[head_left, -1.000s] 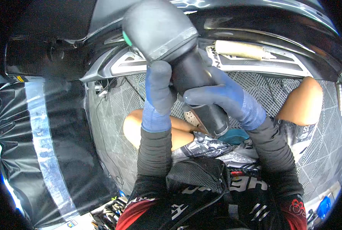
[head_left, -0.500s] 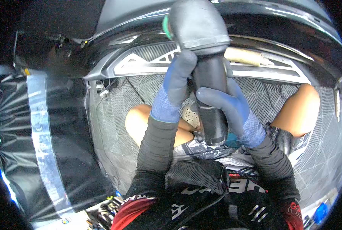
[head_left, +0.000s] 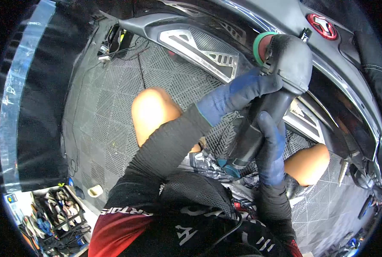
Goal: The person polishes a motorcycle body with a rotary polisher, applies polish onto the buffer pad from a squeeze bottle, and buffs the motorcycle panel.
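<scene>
A black power tool [head_left: 290, 60] with a round green and red pad [head_left: 261, 48] at its head is held up close to the dark glossy bodywork [head_left: 253, 40]. My left hand [head_left: 251, 88], in a blue and grey glove, is closed round the neck of the tool just below its head. Lower down, my right hand [head_left: 271, 147], gloved the same way, wraps round the black handle. The pad faces left, and I cannot tell whether it touches the bodywork.
A metal-trimmed footboard [head_left: 199, 53] runs below the bodywork. Cables and a power strip [head_left: 105, 55] lie on the patterned floor [head_left: 101, 111]. An open box of tools [head_left: 56, 218] stands at the lower left. A red ring emblem [head_left: 322, 26] shows at the upper right.
The view has turned. Both hands have carried the tool to the right, with its head tilted right and its pad now plainly visible. The toolbox shows more fully.
</scene>
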The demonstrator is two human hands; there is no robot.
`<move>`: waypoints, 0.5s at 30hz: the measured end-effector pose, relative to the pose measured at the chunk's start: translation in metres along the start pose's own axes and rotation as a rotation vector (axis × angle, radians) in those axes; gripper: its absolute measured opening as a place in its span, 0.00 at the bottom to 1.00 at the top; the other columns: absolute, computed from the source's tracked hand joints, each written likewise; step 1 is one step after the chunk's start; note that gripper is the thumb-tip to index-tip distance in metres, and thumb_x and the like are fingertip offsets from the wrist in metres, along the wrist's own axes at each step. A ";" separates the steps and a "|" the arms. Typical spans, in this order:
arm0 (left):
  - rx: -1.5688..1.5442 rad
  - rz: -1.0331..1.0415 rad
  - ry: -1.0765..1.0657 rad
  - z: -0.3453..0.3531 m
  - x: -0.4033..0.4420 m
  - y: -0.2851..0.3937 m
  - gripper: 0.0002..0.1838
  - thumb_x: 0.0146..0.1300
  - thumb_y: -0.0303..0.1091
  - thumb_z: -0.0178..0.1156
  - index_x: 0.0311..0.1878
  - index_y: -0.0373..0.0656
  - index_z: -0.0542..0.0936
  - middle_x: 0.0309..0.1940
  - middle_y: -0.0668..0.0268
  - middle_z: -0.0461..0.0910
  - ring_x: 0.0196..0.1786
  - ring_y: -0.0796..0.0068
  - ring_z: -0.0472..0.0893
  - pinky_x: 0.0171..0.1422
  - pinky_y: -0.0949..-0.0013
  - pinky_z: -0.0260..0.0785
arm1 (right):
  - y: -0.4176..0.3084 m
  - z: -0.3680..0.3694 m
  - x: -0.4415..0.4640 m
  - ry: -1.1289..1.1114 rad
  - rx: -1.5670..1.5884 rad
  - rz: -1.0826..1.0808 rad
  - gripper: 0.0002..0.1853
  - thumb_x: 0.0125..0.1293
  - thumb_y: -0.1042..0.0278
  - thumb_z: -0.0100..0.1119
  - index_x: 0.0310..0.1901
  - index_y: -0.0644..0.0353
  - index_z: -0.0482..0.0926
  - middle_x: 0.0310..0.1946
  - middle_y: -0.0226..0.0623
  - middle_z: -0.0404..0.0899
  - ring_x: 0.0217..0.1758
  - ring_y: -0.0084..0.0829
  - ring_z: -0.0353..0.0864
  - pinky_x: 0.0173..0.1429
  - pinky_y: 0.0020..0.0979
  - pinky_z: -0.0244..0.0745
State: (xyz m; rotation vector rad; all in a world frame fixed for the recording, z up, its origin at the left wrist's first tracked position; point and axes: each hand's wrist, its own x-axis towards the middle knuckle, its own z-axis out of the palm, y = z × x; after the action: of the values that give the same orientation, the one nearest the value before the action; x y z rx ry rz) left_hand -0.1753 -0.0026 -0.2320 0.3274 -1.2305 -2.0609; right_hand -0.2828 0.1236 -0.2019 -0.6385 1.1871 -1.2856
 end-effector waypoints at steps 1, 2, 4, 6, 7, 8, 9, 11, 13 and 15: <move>0.092 -0.033 0.034 -0.002 -0.003 0.003 0.50 0.56 0.70 0.69 0.69 0.37 0.70 0.60 0.56 0.78 0.62 0.67 0.78 0.66 0.64 0.73 | 0.004 -0.002 0.003 -0.006 0.029 0.006 0.23 0.67 0.61 0.65 0.58 0.65 0.76 0.45 0.38 0.83 0.46 0.29 0.83 0.51 0.32 0.79; 0.185 -0.070 0.066 -0.004 -0.004 0.006 0.51 0.56 0.68 0.71 0.71 0.37 0.68 0.63 0.59 0.76 0.65 0.68 0.75 0.69 0.64 0.70 | 0.008 -0.003 0.006 -0.011 0.058 0.012 0.24 0.66 0.61 0.64 0.60 0.66 0.75 0.47 0.38 0.83 0.47 0.30 0.83 0.52 0.32 0.80; 0.198 -0.034 0.086 -0.002 -0.008 0.013 0.51 0.55 0.64 0.74 0.72 0.36 0.66 0.62 0.58 0.77 0.64 0.68 0.76 0.69 0.65 0.70 | 0.016 -0.012 0.017 -0.284 0.150 0.098 0.27 0.65 0.60 0.63 0.62 0.66 0.72 0.50 0.41 0.82 0.48 0.33 0.84 0.53 0.33 0.80; 0.307 -0.126 0.209 0.005 -0.016 0.032 0.52 0.55 0.59 0.76 0.72 0.32 0.66 0.62 0.57 0.77 0.63 0.68 0.76 0.69 0.64 0.70 | 0.031 -0.011 0.030 -0.189 0.010 -0.052 0.40 0.64 0.41 0.60 0.64 0.71 0.67 0.49 0.53 0.82 0.45 0.42 0.87 0.49 0.39 0.86; 0.351 -0.187 0.242 0.007 -0.019 0.041 0.52 0.56 0.54 0.77 0.72 0.28 0.64 0.61 0.56 0.78 0.62 0.68 0.77 0.68 0.64 0.71 | 0.030 -0.012 0.034 -0.281 0.030 -0.024 0.39 0.64 0.42 0.60 0.63 0.71 0.68 0.48 0.52 0.82 0.45 0.43 0.87 0.48 0.39 0.86; 0.339 -0.098 0.231 0.005 -0.016 0.036 0.44 0.55 0.51 0.77 0.66 0.31 0.71 0.54 0.54 0.82 0.53 0.66 0.83 0.59 0.65 0.77 | 0.029 -0.014 0.037 -0.369 0.052 0.000 0.38 0.63 0.43 0.61 0.62 0.71 0.69 0.47 0.52 0.82 0.45 0.43 0.87 0.48 0.39 0.86; 0.381 -0.126 0.278 0.005 -0.018 0.040 0.42 0.55 0.51 0.77 0.65 0.31 0.72 0.52 0.54 0.82 0.53 0.66 0.83 0.59 0.65 0.77 | 0.027 -0.016 0.040 -0.409 0.061 0.024 0.37 0.62 0.45 0.61 0.60 0.72 0.71 0.46 0.51 0.83 0.44 0.42 0.87 0.48 0.38 0.85; 0.403 -0.067 0.401 0.014 -0.021 0.038 0.41 0.55 0.52 0.78 0.62 0.32 0.75 0.52 0.53 0.82 0.52 0.67 0.83 0.58 0.65 0.77 | 0.012 -0.013 0.037 -0.404 0.138 0.071 0.33 0.63 0.52 0.64 0.60 0.70 0.72 0.46 0.47 0.83 0.45 0.39 0.86 0.50 0.37 0.83; 0.318 0.034 0.384 0.005 -0.019 0.021 0.50 0.54 0.66 0.72 0.66 0.33 0.72 0.55 0.52 0.81 0.55 0.63 0.83 0.59 0.61 0.78 | -0.004 -0.013 0.030 -0.391 0.175 0.173 0.31 0.62 0.58 0.70 0.61 0.69 0.72 0.48 0.44 0.82 0.49 0.34 0.84 0.54 0.36 0.81; 0.349 -0.067 0.222 0.011 -0.008 0.024 0.59 0.53 0.83 0.57 0.67 0.32 0.70 0.47 0.50 0.84 0.47 0.59 0.86 0.52 0.58 0.83 | 0.008 -0.027 0.028 -0.502 0.251 0.019 0.38 0.60 0.57 0.69 0.67 0.69 0.67 0.53 0.47 0.81 0.54 0.37 0.84 0.59 0.36 0.81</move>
State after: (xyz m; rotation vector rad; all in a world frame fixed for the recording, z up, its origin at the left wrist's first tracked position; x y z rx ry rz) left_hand -0.1652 0.0029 -0.2067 0.7466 -1.4525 -1.7998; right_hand -0.3085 0.1053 -0.2264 -0.7087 0.6087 -1.1446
